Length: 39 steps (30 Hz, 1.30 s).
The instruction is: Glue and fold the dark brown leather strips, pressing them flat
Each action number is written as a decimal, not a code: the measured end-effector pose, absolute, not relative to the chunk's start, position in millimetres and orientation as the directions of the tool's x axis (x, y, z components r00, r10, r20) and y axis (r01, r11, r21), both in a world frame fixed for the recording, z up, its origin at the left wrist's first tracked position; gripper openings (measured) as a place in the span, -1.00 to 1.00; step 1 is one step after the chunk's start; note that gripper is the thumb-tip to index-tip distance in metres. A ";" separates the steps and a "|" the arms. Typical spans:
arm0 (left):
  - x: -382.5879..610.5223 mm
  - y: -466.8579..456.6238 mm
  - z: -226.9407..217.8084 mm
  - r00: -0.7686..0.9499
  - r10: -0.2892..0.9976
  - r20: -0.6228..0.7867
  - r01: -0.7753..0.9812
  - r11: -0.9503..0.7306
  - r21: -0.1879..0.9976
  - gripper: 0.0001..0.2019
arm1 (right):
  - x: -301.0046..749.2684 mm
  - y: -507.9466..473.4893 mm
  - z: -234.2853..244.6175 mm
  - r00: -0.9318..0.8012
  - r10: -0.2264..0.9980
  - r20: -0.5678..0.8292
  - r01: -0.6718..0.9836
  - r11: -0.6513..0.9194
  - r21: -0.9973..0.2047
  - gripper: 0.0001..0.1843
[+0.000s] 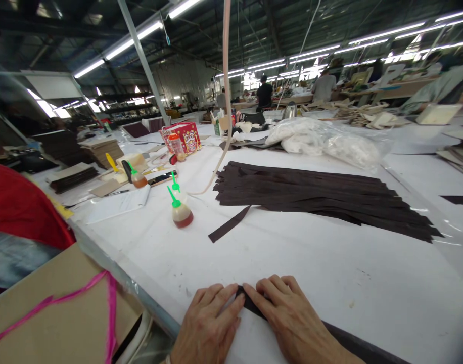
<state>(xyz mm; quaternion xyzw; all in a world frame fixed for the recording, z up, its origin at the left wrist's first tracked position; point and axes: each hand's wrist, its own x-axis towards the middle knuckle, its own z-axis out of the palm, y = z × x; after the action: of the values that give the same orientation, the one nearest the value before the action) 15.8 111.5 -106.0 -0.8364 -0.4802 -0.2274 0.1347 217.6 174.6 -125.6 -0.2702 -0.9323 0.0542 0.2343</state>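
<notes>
Both hands rest at the near edge of the white table (311,258). My left hand (209,323) and my right hand (288,318) lie flat side by side, fingertips pressing down on the end of a dark brown strip (353,341) that runs off to the lower right. The fingers are stretched out and close together. A single loose dark strip (228,225) lies further out. Beyond it a big fanned pile of dark strips (322,194) covers the middle of the table.
Glue bottles with green nozzles (180,211) stand to the left, by papers, a red box (186,136) and stacked dark boards (74,178). A hose (227,91) hangs down. Plastic bags (326,139) lie behind. A cardboard box with pink tape (64,308) sits lower left. People work far off.
</notes>
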 end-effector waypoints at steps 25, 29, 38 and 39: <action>9.8 121.6 -91.4 0.559 0.779 0.283 0.776 -0.612 0.152 -0.67 | 228.3 177.7 -118.5 -0.733 0.617 0.286 0.567 0.787 -0.244 -0.65; 11.8 122.6 -89.4 0.523 0.825 0.215 0.784 -0.564 0.260 -0.62 | 237.7 176.1 -114.3 -0.774 0.571 0.274 0.509 0.818 -0.268 -0.74; 21.4 132.1 -85.6 0.521 0.847 0.109 0.797 -0.528 0.294 -0.41 | 247.0 177.9 -109.9 -0.852 0.462 0.245 0.440 0.887 -0.144 -0.87; 22.1 132.9 -85.7 0.523 0.846 0.103 0.800 -0.529 0.285 -0.41 | 248.5 177.8 -110.1 -0.854 0.459 0.244 0.436 0.888 -0.142 -0.88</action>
<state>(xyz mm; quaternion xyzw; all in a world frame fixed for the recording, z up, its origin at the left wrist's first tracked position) 22.1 132.9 -85.7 -0.8666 -0.4748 -0.1151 -0.1014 248.5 177.8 -110.1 -0.2326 -0.9620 0.0409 0.1367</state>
